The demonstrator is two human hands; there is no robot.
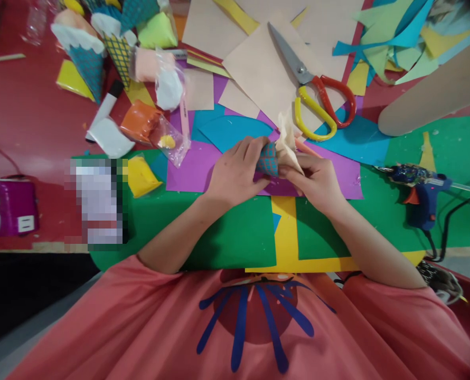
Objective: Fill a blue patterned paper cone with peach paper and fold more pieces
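A small blue cone with a grid pattern (pixel 268 160) lies on its side between my hands, above a purple sheet (pixel 189 168). My left hand (pixel 237 171) is wrapped round the cone. Crumpled cream paper (pixel 286 142) sticks out of the cone's wide end, and my right hand (pixel 314 177) pinches its lower edge. Just beyond my hands are scissors (pixel 301 71) with one red and one yellow handle, resting on pale sheets (pixel 251 63). A blue sheet (pixel 235 129) lies beside my left hand.
Finished cones (pixel 86 63) and bagged clay (pixel 140 120) are at the back left. A blue glue gun (pixel 427 198) with a cord lies at the right, near a pale cylinder (pixel 429 95). Paper scraps (pixel 401 47) pile up at the back right. A yellow packet (pixel 143 176) sits left.
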